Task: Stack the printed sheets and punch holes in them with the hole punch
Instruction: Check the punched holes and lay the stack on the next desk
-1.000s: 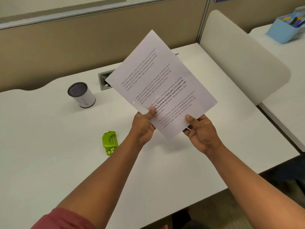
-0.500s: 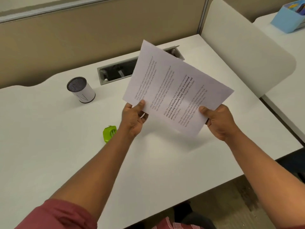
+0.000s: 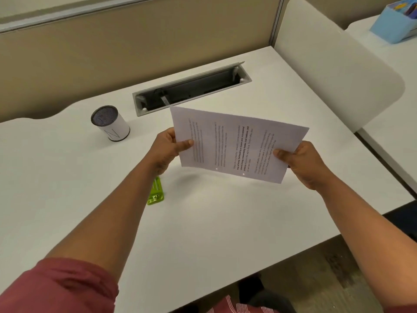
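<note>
The printed sheets [image 3: 234, 143] hang above the white desk [image 3: 203, 222], turned sideways so the text lines run up and down. Two small punched holes show near their lower edge. My left hand [image 3: 168, 150] pinches the left short edge, thumb on top. The right short edge is gripped by my right hand [image 3: 300, 163]. A small green hole punch [image 3: 155, 193] lies on the desk below my left wrist, partly hidden by my forearm.
A white cylinder with a dark mesh top [image 3: 110, 123] stands at the left rear. An open grey cable slot [image 3: 191, 91] is sunk into the desk behind the sheets. A cream divider panel [image 3: 338, 62] borders the right side, with a blue box [image 3: 397, 21] beyond.
The sheets have been turned clockwise from nearly upright to sideways and brought lower and flatter. My hands moved apart to the two short edges. The two holes now show along the lower edge.
</note>
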Available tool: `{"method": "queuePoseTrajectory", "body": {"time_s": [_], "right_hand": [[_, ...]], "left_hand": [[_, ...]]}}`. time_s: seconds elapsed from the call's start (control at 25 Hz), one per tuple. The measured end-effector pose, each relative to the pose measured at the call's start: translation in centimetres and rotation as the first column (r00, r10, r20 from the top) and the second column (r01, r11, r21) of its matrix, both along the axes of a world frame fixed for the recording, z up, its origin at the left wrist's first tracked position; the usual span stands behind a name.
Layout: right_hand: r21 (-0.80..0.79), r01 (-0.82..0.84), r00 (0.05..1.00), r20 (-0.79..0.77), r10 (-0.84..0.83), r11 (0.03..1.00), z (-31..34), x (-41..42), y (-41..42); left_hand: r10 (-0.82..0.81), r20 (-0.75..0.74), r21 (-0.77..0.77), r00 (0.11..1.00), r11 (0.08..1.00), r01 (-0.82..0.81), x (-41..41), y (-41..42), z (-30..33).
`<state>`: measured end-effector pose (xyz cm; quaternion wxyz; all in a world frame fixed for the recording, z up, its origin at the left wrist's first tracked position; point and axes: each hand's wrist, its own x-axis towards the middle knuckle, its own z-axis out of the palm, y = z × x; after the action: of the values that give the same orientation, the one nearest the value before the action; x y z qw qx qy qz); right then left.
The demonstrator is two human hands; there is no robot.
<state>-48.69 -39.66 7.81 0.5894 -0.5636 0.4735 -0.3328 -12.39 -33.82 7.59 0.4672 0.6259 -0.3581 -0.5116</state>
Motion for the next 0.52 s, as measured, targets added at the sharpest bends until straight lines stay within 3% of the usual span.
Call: {"method": "queuePoseTrajectory", "body": {"time_s": [0.12, 0.32, 0.52], "right_hand": [[-0.037, 0.055, 0.999, 0.005, -0.054, 0.998, 0.2, 0.5, 0.3], [-0.105, 0.179, 0.984, 0.036, -0.176, 0.978, -0.3, 1.4, 0.8], [-0.069, 0.233, 0.971, -0.033, -0.236, 0.97, -3.2, 3.0, 2.8]], "left_hand": [[0.067, 0.008, -0.076, 0.998, 0.995, -0.066, -1.2, 0.2, -0.2], [0.231, 0.158, -0.218, 0.96, 0.956, -0.194, -3.7, 0.6, -0.2], [0.316, 0.087, -0.2, 0.945, 0.935, -0.294, -6.3, 1.7, -3.7]]}}
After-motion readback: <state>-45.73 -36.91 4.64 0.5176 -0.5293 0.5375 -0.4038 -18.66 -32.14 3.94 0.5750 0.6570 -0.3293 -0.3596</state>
